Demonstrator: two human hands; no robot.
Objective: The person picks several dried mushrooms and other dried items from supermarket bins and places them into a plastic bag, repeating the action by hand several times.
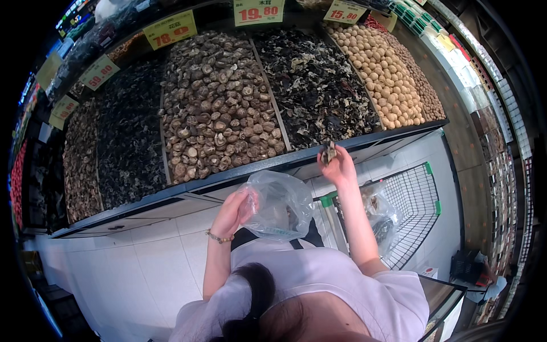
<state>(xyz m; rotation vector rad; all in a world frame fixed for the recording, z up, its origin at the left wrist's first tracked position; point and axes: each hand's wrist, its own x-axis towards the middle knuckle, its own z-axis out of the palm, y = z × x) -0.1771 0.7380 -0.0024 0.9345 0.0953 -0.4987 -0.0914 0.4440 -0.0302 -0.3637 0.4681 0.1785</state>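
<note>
My left hand (242,206) grips the edge of a clear plastic bag (280,205), whose mouth hangs wide in front of my body. A few dark pieces seem to lie inside it, though the film blurs them. In my right hand (342,166) is a small clump of dried black fungus (329,153), held at the front edge of the display counter (239,171). Just beyond that hand lies a compartment heaped with dried black fungus (318,89). Left of it, dried shiitake mushrooms (220,111) fill another compartment.
Right of the fungus are bins of dried longans (384,77) and smaller brown round goods (421,81). A wire shopping cart (412,205) holding filled plastic bags (380,213) stands by my right arm. Price signs (258,12) line the counter's back. Another person (487,286) is at the lower right.
</note>
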